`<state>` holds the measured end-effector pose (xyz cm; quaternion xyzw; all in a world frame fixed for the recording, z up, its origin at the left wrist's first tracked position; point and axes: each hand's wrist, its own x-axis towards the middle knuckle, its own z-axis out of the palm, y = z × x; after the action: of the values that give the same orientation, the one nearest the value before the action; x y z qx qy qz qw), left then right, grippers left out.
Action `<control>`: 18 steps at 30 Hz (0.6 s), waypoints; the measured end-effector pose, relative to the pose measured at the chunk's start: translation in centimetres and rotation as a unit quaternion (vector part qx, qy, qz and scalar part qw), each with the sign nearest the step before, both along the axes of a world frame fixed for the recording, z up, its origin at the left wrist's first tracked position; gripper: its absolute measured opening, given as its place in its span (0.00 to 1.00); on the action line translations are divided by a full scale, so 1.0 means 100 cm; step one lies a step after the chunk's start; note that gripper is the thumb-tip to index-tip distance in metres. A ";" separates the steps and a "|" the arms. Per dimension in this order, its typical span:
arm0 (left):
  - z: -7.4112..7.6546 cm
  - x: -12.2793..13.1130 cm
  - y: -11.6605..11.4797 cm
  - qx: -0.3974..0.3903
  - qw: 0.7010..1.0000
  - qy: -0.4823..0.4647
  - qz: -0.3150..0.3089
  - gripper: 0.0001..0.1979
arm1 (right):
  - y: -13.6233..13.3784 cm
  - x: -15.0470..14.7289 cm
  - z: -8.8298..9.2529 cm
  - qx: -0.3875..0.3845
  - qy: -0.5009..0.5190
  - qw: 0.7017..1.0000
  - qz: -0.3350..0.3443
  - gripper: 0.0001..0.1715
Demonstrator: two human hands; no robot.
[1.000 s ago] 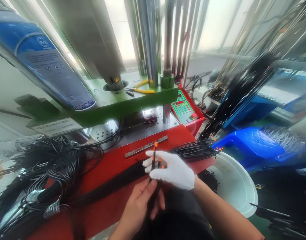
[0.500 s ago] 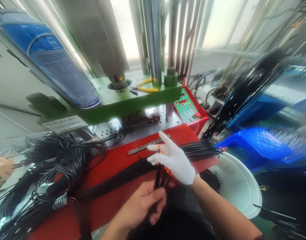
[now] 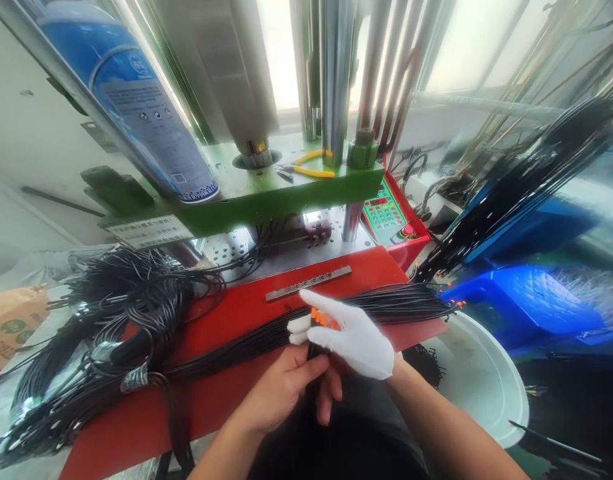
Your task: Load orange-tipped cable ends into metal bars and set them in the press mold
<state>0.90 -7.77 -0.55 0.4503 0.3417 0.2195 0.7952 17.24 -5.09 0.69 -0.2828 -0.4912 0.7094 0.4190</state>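
Note:
Black cables (image 3: 316, 350) with orange tips stand between my two hands. My bare left hand (image 3: 291, 387) grips them from below, its thumb across them. My right hand (image 3: 353, 337), in a white glove, is around the orange tips, its fingers on the far side and its thumb in front. Behind the hands a long bundle of black cables (image 3: 246, 343) lies across the red table (image 3: 226, 393). A metal bar with small holes (image 3: 309, 283) rests on the red surface beyond the bundle.
A green press (image 3: 246, 210) stands behind, holding yellow-handled pliers (image 3: 313, 172) and a blue spray can (image 3: 141, 107). Coiled cables (image 3: 156, 300) lie at left. At right are a control panel (image 3: 386, 210), a white tub (image 3: 491, 373) and a blue bin (image 3: 521, 300).
My right hand has come down around the orange-tipped cables, which were more spread out before. My left hand still grips them. The view has shifted slightly, moving the press rightward in the picture.

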 end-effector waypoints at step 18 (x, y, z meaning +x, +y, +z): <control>-0.007 -0.012 0.008 0.074 0.992 0.057 0.089 0.15 | 0.016 -0.002 0.012 0.196 -0.231 0.947 0.107 0.26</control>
<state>-0.27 -6.99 -1.27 0.4874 0.4079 0.2875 0.7165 17.06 -3.54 1.85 -0.2972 -0.7312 0.5549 0.2630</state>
